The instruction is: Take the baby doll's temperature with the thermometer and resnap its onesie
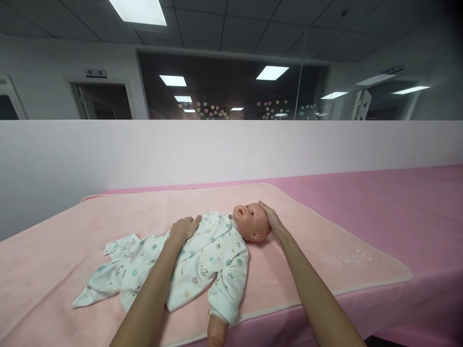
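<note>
A person seems to be steadying a doll (217,246) on a blanket (307,250).
Left hand (185,227) rests unclenched on its shirt (197,272); right hand (269,217) loosely cups its head (251,224), far side; moving it likely calls for head support.

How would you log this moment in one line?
doll: lying on pale pink blanket, in printed clothes | left hand: on torso | right hand: cupped against head
</note>
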